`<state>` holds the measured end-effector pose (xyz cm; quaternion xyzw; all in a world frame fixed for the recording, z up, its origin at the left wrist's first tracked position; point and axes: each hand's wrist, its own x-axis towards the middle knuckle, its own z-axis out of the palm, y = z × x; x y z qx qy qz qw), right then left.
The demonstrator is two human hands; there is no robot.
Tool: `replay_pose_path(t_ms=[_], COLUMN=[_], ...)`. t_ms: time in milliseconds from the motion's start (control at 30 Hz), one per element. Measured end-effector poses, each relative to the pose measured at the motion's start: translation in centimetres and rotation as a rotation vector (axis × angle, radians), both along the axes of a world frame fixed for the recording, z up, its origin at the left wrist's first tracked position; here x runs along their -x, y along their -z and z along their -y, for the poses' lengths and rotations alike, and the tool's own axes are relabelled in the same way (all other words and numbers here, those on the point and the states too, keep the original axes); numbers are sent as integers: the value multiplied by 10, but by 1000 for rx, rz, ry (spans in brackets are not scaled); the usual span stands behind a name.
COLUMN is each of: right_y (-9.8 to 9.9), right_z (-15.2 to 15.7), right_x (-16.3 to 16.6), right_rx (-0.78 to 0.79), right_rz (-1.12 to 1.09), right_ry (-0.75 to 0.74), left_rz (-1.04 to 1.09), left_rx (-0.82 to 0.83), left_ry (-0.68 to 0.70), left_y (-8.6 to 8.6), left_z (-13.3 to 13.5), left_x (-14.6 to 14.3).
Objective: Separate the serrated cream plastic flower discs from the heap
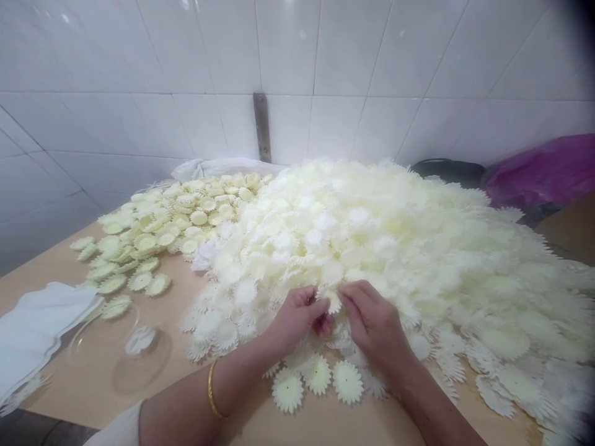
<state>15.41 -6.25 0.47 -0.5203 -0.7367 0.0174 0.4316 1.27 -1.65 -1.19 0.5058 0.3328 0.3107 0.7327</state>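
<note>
Step in hand: separating one cream petal disc [331, 301] at the near edge of the large pile [395, 248]. Your left hand [297, 317] and right hand [372, 322] meet there, fingertips pinched together on the disc, apparently a single layer. Next move calls for a clean peel. No legible writing is in view.

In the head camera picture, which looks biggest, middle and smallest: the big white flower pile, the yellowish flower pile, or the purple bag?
1. Big white flower pile
2. Yellowish flower pile
3. Purple bag, though the picture's edge cuts it off, so its rank against the yellowish pile is unsure.
</note>
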Motion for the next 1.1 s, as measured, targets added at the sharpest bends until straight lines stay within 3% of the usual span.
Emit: replay_pose_path(t_ms=[300, 633, 1100], right_y=[3, 5, 6], right_z=[4, 3, 6], right_x=[3, 3, 9], right_rx=[-148, 49, -46], right_rz=[76, 259, 485], right_ry=[45, -47, 21], left_rz=[-84, -52, 6], left_rx=[-79, -1, 89], left_ry=[-73, -56, -98], left_y=[-5, -1, 3], left_z=[4, 4, 5], left_x=[2, -3, -7])
